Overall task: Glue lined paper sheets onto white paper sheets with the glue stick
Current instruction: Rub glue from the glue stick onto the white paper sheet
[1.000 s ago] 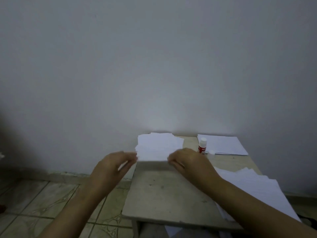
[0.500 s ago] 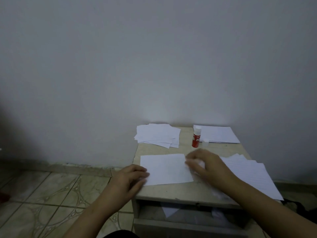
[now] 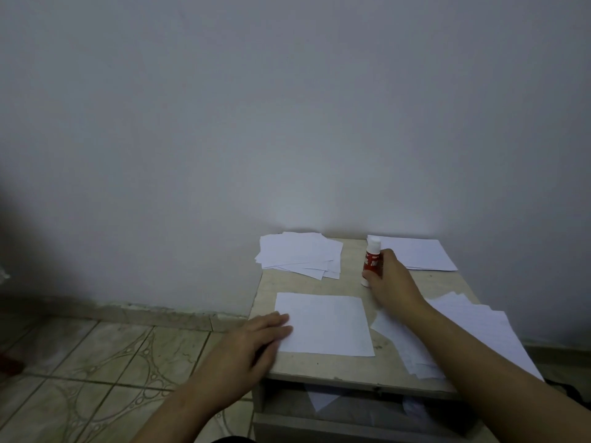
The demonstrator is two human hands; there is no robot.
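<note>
Right hand [image 3: 391,279]: moved up from the sheet; glue stick [image 3: 372,261] now gripped.
Left hand [image 3: 252,343]: kept flat, fingers straight, on the single sheet [image 3: 326,324].

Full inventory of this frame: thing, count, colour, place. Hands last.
single white paper sheet: 1, white, table front centre
loose paper stack: 1, white, back left
neat paper stack: 1, white, back right
fanned paper pile: 1, white, right edge
red-and-white glue stick: 1, upright, back centre
small beige table: 1, against wall
patterned tile floor: left
left hand: flat on sheet's left edge
right hand: grips glue stick
</note>
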